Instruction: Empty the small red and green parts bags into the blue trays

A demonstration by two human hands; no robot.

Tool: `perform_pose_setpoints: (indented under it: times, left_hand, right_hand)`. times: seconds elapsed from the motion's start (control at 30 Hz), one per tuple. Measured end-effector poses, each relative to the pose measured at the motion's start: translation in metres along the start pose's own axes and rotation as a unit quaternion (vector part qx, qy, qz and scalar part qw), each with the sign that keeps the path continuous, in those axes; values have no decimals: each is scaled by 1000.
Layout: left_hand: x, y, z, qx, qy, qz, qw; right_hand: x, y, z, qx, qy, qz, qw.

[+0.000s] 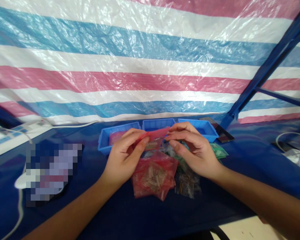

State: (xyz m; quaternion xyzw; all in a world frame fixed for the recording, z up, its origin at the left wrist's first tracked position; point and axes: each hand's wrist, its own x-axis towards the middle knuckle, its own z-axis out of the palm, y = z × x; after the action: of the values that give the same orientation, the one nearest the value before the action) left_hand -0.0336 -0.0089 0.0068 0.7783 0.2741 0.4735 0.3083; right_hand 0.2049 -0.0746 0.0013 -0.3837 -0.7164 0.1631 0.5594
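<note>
Between my hands is a small red plastic bag [155, 135] with something pale inside. My left hand [126, 153] pinches its left end between thumb and fingers. The fingers of my right hand [193, 148] are closed at the bag's upper right corner. Below them, a pile of red bags [153, 176] with small metal-looking pieces lies on the blue table [110, 213]. Clear bags [187, 183] with thin pieces lie to the right of that pile, partly under my right hand. Green bags [218, 150] show beyond my right hand.
Three blue trays stand in a row behind my hands: a left one [102, 140] holding red bags, a middle one [158, 124] and a right one [210, 131]. A dark phone [223, 133] lies right of them. Cables lie at both sides; a pixelated object [55, 173] is at left.
</note>
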Motion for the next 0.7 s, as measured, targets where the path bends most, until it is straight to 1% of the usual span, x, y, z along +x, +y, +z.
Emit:
perform_pose_setpoints:
  times: [0.07, 0.13, 0.2, 0.27, 0.37, 0.53, 0.57, 0.63, 0.67, 0.7]
  left_hand:
    - [1, 1, 1, -35, 7, -28, 999]
    - [2, 1, 3, -75, -1, -55, 996]
    - [2, 0, 6, -119, -6, -77, 990]
    - [2, -1, 8, -164, -9, -91, 982]
    - [2, -4, 10, -217, -30, -103, 970]
    - [-1, -11, 12, -231, -61, -141, 961]
    - [-1, -12, 13, -237, -71, -146, 958]
    - [0, -11, 12, -246, -90, -144, 954]
    - [2, -10, 10, -243, -88, -138, 956]
    - [4, -8, 7, -234, -74, -131, 961]
  right_hand:
    - [2, 1, 0, -7, -16, -4, 1000]
    - [3, 1, 1, 14, -55, 2, 998]
    - [3, 0, 2, 45, -80, 13, 996]
    - [3, -1, 2, 66, -73, 27, 995]
    - [2, -1, 1, 80, -37, 46, 995]
    - [1, 3, 1, 171, -13, 94, 981]
    - [1, 3, 1, 185, -14, 102, 977]
    - [0, 3, 1, 198, -33, 114, 973]
    - [0, 2, 1, 200, -49, 119, 971]
    - [0, 1, 0, 202, -65, 125, 969]
